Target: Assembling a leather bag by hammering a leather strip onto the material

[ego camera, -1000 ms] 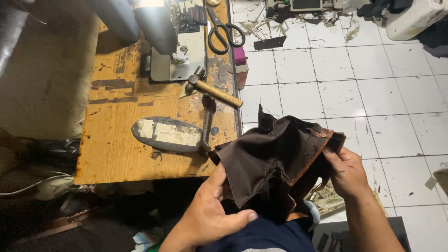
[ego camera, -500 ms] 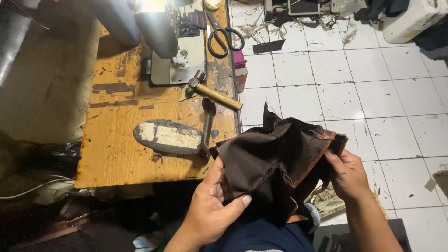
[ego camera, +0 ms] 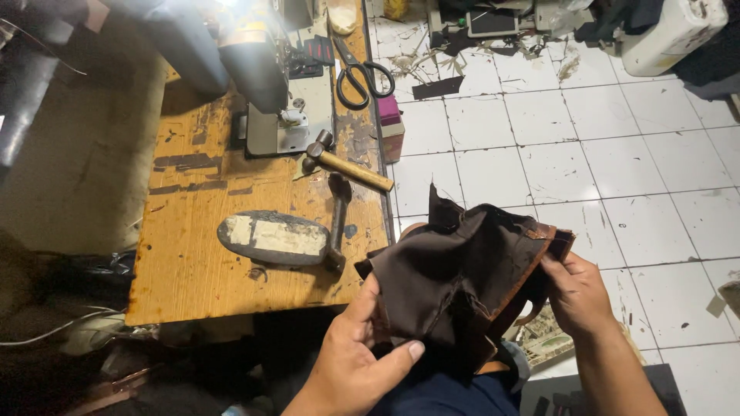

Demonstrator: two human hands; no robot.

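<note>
Both of my hands hold a dark brown fabric-and-leather piece (ego camera: 470, 270) with a tan leather edge, over my lap beside the table. My left hand (ego camera: 358, 354) grips its lower left side, thumb pressed across the front of the cloth. At the piece's right edge my right hand (ego camera: 578, 296) pinches the tan leather rim. The lining side faces up and is crumpled, with seams showing.
A worn wooden table (ego camera: 193, 277) stands at the left with a sewing machine (ego camera: 262, 69), a hammer (ego camera: 347, 166), scissors (ego camera: 358, 73) and a metal shoe last stand (ego camera: 281, 237). White tiled floor (ego camera: 617, 169) lies to the right, with clutter and a white jug (ego camera: 663, 35) at the back.
My left hand has slid its thumb further across the cloth and the piece has been turned slightly, its folds shifting. My right hand keeps its hold on the rim.
</note>
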